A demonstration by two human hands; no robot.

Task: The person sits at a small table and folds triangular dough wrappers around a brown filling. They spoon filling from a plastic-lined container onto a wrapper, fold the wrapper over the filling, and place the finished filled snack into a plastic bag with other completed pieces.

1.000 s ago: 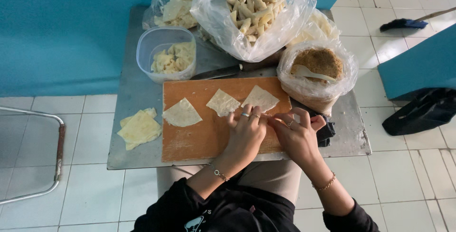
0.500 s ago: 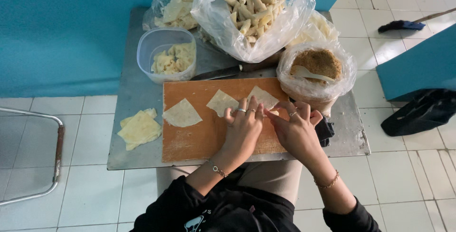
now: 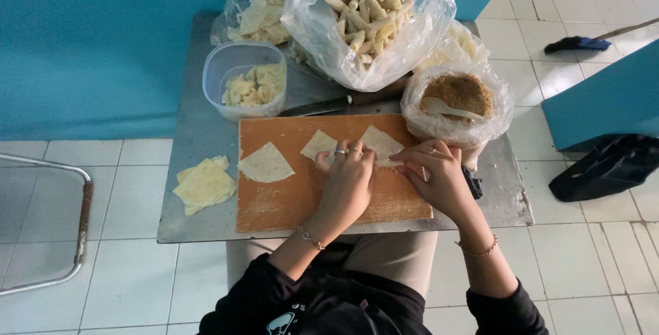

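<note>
While on dough wrapper (image 3: 382, 144), both hands.

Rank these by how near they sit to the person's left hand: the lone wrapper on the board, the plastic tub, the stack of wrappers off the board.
From left hand:
1. Lone wrapper, on the board, left.
2. Plastic tub, up-left, table's far side.
3. Stack of wrappers, far left, off the board.

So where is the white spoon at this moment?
In the head view the white spoon lies on the brown filling inside a clear plastic bag, at the table's right side, just above the right hand and beside the wooden board.
</note>
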